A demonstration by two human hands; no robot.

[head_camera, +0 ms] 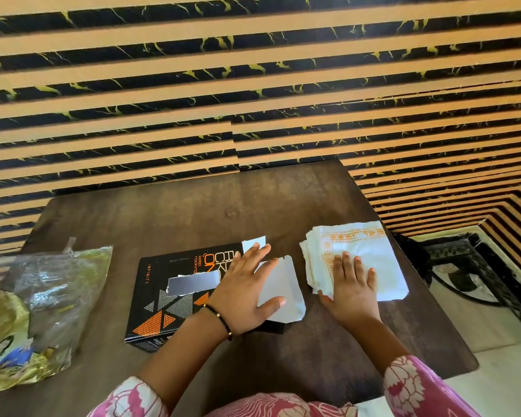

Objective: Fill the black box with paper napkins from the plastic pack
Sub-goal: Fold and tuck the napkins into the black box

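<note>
Dark wooden worktop (pixel 193 218) seen from above. One flat black cardboard box (pixel 166 299) with orange triangles lies at centre, its white end flaps (pixel 280 290) open at 3 o'clock; interior hidden. One crumpled clear plastic pack (pixel 42 302) lies at 9 o'clock. One stack of white paper napkins (pixel 358 257) rests at 3 o'clock. Left hand (pixel 247 290), fingers spread, presses flat on the flaps; right hand (pixel 354 284), fingers spread, lies flat on the napkins, grasping nothing.

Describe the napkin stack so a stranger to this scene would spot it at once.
Start at the dark wooden table against the striped wall. On its right side, beside the black box, the right hand lies flat on the napkin stack. It alone is white paper with an orange patterned border.
</note>
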